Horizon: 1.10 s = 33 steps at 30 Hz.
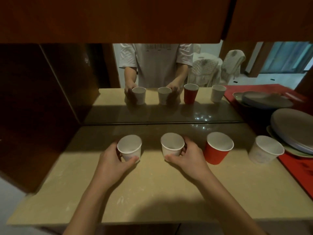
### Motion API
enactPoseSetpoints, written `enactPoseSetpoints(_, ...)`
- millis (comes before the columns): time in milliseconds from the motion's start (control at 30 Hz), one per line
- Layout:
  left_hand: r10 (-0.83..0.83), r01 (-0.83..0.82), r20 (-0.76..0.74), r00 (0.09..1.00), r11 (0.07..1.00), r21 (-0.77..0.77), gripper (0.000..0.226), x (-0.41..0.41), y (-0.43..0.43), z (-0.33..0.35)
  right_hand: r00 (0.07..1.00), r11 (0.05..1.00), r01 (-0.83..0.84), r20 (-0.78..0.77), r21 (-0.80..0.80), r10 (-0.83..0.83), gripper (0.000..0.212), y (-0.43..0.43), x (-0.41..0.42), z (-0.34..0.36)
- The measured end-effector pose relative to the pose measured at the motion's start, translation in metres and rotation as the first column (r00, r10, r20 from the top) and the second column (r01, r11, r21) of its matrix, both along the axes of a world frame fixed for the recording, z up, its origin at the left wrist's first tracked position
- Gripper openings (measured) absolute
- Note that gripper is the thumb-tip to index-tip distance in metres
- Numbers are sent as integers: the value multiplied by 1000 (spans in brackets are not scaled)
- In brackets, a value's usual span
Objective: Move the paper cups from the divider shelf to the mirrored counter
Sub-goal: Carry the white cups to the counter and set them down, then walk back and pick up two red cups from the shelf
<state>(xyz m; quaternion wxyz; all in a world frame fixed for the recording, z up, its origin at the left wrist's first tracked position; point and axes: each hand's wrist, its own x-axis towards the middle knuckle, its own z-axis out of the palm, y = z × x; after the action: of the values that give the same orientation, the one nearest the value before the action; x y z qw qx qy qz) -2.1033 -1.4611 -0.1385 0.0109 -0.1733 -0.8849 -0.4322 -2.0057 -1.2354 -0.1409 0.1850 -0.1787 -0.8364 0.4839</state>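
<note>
Several paper cups stand upright in a row on the beige counter in front of a mirror. My left hand wraps the leftmost white cup, thumb across its front. My right hand grips the second white cup from the right side. To the right stand a red cup and another white cup, both untouched. The mirror repeats the cups and both hands.
Stacked grey plates rest on a red cloth at the right edge, close to the rightmost cup. A dark wooden cabinet hangs overhead and a dark wood panel closes the left side.
</note>
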Motion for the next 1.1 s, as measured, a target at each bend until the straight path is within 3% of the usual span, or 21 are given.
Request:
enactPoseSetpoints(200,-13,8,-46,999,993,-121,53,0,-5,0,999,995,-4,40,98,0,58,0,6,-1)
enactPoseSetpoints(433,-55,-100,-277,959,852,-515,77,14,-26,-4,995,876,12,85,482,-60,57,2,37,5)
enactPoseSetpoints(633,-80,-137,-328,941,798,-586,70,44,-42,-6,991,755,-16,109,655,-73,58,-9,69,6)
enactPoseSetpoints(800,-151,-76,-345,927,822,-565,63,73,-38,-2,986,677,-36,136,735,-94,55,-20,96,4)
enactPoseSetpoints(1100,-339,88,-335,879,806,-585,57,109,3,6,968,658,48,126,751,-215,53,-5,157,1)
